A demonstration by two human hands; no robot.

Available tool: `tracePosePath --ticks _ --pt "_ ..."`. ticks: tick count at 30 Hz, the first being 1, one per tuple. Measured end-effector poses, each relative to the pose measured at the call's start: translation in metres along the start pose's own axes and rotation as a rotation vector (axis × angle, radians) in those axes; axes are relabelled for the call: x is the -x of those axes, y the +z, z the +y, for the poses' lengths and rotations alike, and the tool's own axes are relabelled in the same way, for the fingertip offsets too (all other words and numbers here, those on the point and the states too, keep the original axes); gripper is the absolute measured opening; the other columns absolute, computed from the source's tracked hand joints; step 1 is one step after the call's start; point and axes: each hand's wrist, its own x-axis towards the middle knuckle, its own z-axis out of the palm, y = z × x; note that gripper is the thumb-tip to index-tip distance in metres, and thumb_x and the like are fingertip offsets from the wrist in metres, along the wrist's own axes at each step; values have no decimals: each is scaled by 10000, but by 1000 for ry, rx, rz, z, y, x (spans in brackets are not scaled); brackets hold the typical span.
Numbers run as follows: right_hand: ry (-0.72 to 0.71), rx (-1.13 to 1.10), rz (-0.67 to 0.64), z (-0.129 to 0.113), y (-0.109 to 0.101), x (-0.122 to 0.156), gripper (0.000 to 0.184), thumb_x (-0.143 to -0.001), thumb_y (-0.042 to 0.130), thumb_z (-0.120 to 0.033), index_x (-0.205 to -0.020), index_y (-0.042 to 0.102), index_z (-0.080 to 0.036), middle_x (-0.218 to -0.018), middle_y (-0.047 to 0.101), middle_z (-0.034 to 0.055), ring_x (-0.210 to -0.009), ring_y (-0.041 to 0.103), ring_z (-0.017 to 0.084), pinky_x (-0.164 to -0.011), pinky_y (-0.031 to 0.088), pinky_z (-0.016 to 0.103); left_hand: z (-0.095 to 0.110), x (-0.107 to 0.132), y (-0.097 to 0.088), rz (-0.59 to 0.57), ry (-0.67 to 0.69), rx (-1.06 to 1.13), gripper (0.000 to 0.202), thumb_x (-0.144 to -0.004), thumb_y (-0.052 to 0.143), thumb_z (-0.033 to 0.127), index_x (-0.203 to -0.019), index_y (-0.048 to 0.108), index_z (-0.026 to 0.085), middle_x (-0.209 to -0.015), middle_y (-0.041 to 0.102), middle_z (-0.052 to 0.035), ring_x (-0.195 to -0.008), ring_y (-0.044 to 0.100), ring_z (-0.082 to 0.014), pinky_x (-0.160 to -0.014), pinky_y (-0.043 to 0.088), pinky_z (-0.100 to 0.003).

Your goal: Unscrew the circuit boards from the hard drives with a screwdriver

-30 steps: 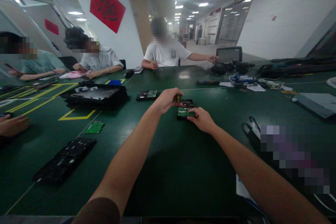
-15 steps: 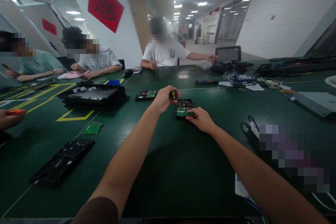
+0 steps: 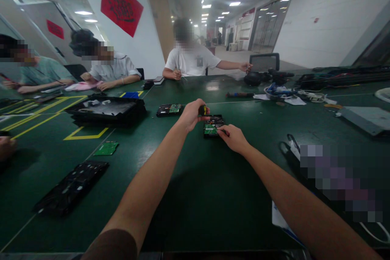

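Your left hand [image 3: 193,114] is closed with bent fingers around a tool with a black and yellow handle [image 3: 202,109], which is held above the far left part of the hard drive [image 3: 213,126]. The working end of this tool is too small to see, so I cannot tell whether it touches the drive. Your right hand [image 3: 234,138] is at the near right corner of the same drive, with thumb and fingertips close together; I cannot tell whether they grip it or only press it. The drive lies flat on the dark green table [image 3: 198,211], between your two hands, and its green board is turned upward at the near side.

Beyond your left forearm, a second drive [image 3: 169,109] lies apart, and further left there is a black tray [image 3: 100,118]. Nearer to you on that side are a loose green circuit board [image 3: 106,148] and a long black part [image 3: 73,187]. Across the table sits a person in a white shirt [image 3: 195,61], with one arm stretched sideways.
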Motion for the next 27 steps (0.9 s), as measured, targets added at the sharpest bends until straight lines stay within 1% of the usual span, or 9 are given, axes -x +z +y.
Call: tracePosePath --ticks 2,4,8,12,14,17,20,23,27 --pt "-1 9 -2 0 0 -1 299 -1007 562 -427 -1156 744 -243 -858 601 41 -750 540 167 -684 378 292 1 -1 -1 63 35 -58 165 -764 634 323 -786 648 160 -786 640 -58 -693 622 -163 -554 549 -254" --pt "7 10 -2 0 0 -1 301 -1006 565 -431 -1159 746 -246 -865 607 43 -758 543 168 -686 377 290 3 0 -2 96 48 -101 183 -762 631 340 -769 665 160 -774 627 -55 -677 607 -161 -532 540 -249" --pt "21 7 -5 -1 -2 0 315 -1010 555 -437 -1173 750 -252 -880 617 47 -749 540 167 -681 374 292 4 3 -2 52 12 -76 196 -782 611 351 -813 649 161 -765 651 -71 -689 634 -184 -533 544 -267" --pt "23 9 -8 -2 -3 0 316 -1009 557 -435 -1187 748 -258 -873 614 44 -738 530 165 -673 365 291 4 3 0 47 -23 -5 192 -803 587 353 -823 605 162 -746 663 -79 -679 654 -190 -539 547 -274" --pt "21 9 -10 -2 -3 0 309 -1003 567 -425 -1189 745 -254 -860 607 40 -734 528 164 -670 362 290 3 2 0 52 -9 -14 182 -783 607 339 -811 612 159 -756 654 -71 -677 645 -182 -537 550 -272" --pt "26 -2 -6 -2 -2 0 315 -997 578 -415 -1213 731 -245 -851 598 35 -728 526 162 -664 364 288 2 0 0 91 41 -70 177 -745 642 329 -782 641 156 -773 632 -61 -683 617 -170 -519 539 -253" --pt "34 -17 8 -1 -1 0 334 -995 582 -412 -1264 702 -253 -864 597 33 -729 528 164 -660 369 287 1 -1 -2 119 71 -116 191 -750 635 351 -760 657 161 -763 621 -59 -687 611 -174 -504 524 -245" --pt "28 -19 0 -1 -1 0 308 -1001 572 -413 -1232 717 -270 -886 606 36 -757 538 170 -680 380 291 2 1 -3 85 60 -124 197 -764 619 356 -772 657 163 -755 639 -67 -690 630 -184 -522 528 -258" --pt "15 -16 -18 -1 -2 -1 282 -1003 571 -408 -1173 750 -270 -892 616 43 -791 545 179 -721 398 300 4 4 -2 34 11 -74 203 -787 596 356 -824 637 161 -748 669 -83 -689 650 -199 -538 531 -279"
